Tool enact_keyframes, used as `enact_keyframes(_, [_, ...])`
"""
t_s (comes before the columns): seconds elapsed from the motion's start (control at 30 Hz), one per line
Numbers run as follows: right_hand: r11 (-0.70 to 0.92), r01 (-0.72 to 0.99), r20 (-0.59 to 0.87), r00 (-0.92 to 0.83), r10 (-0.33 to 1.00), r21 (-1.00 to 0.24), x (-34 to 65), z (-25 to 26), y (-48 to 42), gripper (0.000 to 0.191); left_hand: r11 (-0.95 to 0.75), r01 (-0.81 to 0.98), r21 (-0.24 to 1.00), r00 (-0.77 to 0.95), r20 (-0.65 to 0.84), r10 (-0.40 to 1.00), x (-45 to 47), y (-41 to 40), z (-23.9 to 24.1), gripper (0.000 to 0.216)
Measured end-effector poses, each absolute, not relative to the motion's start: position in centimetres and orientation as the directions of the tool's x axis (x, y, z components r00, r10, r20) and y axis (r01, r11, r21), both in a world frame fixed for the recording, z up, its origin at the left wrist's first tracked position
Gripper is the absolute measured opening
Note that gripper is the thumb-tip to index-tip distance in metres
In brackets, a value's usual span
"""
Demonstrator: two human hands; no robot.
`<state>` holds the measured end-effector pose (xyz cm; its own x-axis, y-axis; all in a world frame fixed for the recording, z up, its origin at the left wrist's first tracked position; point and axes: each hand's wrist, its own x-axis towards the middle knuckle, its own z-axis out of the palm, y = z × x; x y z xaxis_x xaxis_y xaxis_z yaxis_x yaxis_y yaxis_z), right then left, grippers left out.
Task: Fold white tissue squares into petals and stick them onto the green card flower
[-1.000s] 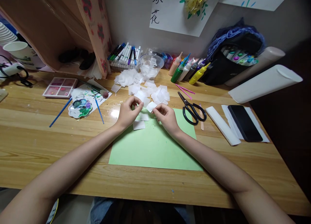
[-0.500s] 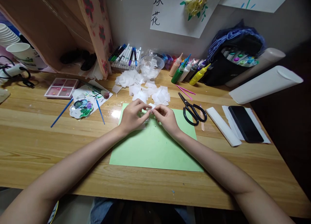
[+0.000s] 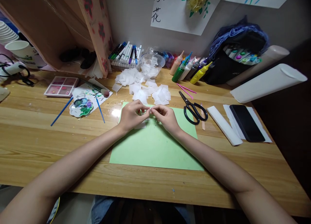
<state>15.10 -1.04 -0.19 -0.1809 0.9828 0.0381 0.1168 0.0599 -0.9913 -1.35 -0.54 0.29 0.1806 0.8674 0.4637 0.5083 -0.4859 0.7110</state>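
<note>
My left hand (image 3: 133, 116) and my right hand (image 3: 165, 118) meet fingertip to fingertip above the far part of a green sheet of paper (image 3: 155, 149). Both pinch one small piece of white tissue paper (image 3: 150, 110), mostly covered by the fingers. Under my left hand, a few white paper squares (image 3: 141, 125) lie on the green sheet. Just past my hands spreads a loose pile of white tissue squares (image 3: 130, 76), and a clear plastic bowl (image 3: 152, 67) behind it holds more of them.
Black-handled scissors (image 3: 191, 109) overlap the sheet's right edge near a wooden stick (image 3: 203, 120). Farther right lie a folded white strip (image 3: 224, 126) and a black phone (image 3: 246, 123). Paint bottles (image 3: 180, 72) stand behind. On the left are a paint palette (image 3: 81, 107) and brushes (image 3: 62, 111).
The white tissue piece between my fingertips shows less now, as my fingers have closed tighter around it. The view has shifted slightly; everything on the table stays put.
</note>
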Motion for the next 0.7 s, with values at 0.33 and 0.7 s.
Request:
enact_keyframes(0.33, [0.032,0.134,0.011,-0.156,0.988,-0.991,15.18,-0.23,-1.12,0.020,-0.488,0.433,0.758,0.197,0.449,0.872,-1.43,-0.41,0.31,0.009])
enact_keyframes(0.7, [0.045,0.138,0.023,-0.157,0.987,-0.989,15.08,-0.28,-1.00,0.024,-0.490,0.436,0.755,0.196,0.451,0.870,-1.37,-0.45,0.35,0.010])
